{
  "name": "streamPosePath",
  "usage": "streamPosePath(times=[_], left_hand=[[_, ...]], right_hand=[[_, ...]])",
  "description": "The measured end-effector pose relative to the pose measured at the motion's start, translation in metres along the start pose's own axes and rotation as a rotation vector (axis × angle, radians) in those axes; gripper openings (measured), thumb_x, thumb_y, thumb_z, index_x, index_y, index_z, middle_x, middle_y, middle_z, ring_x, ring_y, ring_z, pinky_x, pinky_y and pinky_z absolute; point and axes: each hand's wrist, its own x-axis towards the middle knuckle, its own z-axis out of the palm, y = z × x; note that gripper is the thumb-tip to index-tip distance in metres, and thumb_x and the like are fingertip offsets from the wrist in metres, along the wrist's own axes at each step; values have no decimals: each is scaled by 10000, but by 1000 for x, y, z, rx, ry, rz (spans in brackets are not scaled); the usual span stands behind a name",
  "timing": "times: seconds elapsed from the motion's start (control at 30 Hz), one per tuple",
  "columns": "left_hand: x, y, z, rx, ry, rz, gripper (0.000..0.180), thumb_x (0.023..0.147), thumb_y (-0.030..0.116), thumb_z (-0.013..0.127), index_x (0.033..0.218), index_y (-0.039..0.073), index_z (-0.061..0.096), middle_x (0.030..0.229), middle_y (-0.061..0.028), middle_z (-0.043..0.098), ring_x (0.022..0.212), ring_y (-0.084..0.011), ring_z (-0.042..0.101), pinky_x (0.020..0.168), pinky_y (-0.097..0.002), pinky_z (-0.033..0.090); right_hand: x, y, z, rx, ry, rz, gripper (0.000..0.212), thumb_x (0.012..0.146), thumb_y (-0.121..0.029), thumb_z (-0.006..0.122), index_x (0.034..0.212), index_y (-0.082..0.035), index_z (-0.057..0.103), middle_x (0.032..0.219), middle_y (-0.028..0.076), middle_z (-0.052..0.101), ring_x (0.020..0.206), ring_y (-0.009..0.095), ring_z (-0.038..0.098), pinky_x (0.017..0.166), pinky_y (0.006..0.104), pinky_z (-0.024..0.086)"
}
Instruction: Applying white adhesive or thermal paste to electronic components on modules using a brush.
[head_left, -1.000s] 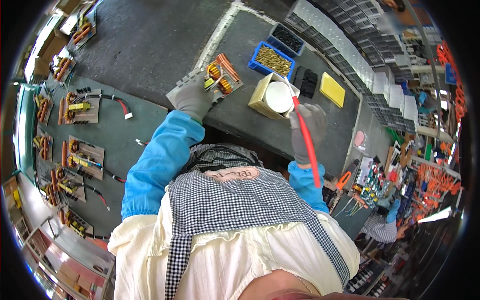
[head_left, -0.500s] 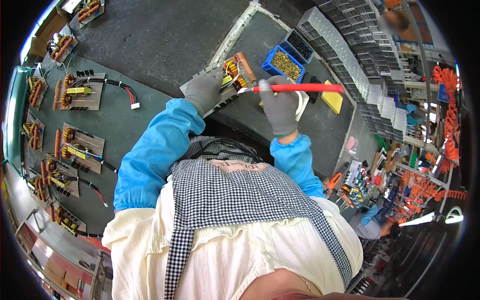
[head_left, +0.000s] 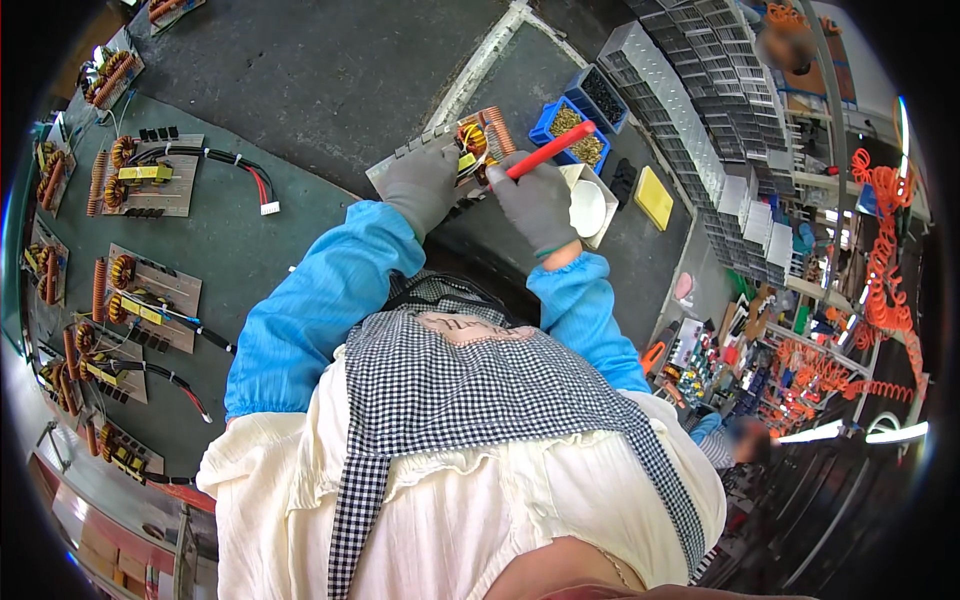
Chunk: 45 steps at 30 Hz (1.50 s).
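Note:
In front of me is a circuit board [head_left: 388,171] with copper coils, a yellow-wrapped part and dark pieces along its near edge. My left hand [head_left: 421,185], in a grey glove, closes over the left part of this board. Beside the board's right end, my gloved right hand [head_left: 536,206] grips a long red-handled tool [head_left: 556,148]. Its handle slants up to the right, and its working end is hidden by the hand near the coils. Just right of that hand sits a pale square container with a round white dish [head_left: 588,207] in it.
Blue bins hold brass-coloured small parts [head_left: 566,122] and black small parts [head_left: 597,95]. A yellow pad [head_left: 653,198] lies to the right. Stacked grey metal pieces [head_left: 670,110] line the far right. Several similar boards [head_left: 165,175] with cables lie on the left. Another person [head_left: 735,440] is at lower right.
My right hand has moved left and down toward the board, and the red handle has swung from level to slanting upward. The white dish now shows. My left hand stays on the board.

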Motion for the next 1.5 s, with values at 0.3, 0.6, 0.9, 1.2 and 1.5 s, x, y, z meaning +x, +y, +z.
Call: streamPosePath(times=[0.3,0.6,0.9,1.2,1.5], left_hand=[[-2,3,-4,-18,-57,-37,512,981,501,647,1265,76,620,1246,-109,705,1175,-298,684,933,-426,569],[-4,1,-7,-42,-31,-7,510,967,507,662,1221,66,623,1281,-119,692,1198,-306,671,941,-430,566],[-4,1,-1,-23,15,-14,421,961,412,683,1200,69,637,1262,-123,703,1174,-305,687,932,-427,572],[-2,-1,4,-23,0,-36,381,957,366,683,1205,79,640,1220,-105,708,1160,-292,692,901,-432,579],[0,-6,10,-13,32,-9,324,953,275,660,1228,105,640,1229,-100,699,1165,-287,690,912,-428,574]], right_hand=[[-5,1,-1,214,96,-73,223,943,-318,710,899,-102,743,744,104,721,748,299,713,697,417,542],[-15,-10,2,120,86,-34,213,909,-276,736,811,-87,731,718,115,714,712,328,705,676,441,547],[-23,-18,1,91,-29,11,218,936,-290,735,907,-74,724,792,106,728,763,276,713,703,394,542],[-35,-15,8,155,75,31,201,920,-277,762,926,-79,728,792,114,726,759,310,704,704,413,540],[-47,-23,12,122,84,30,205,927,-262,754,902,-63,709,769,92,739,724,258,712,682,393,544]])
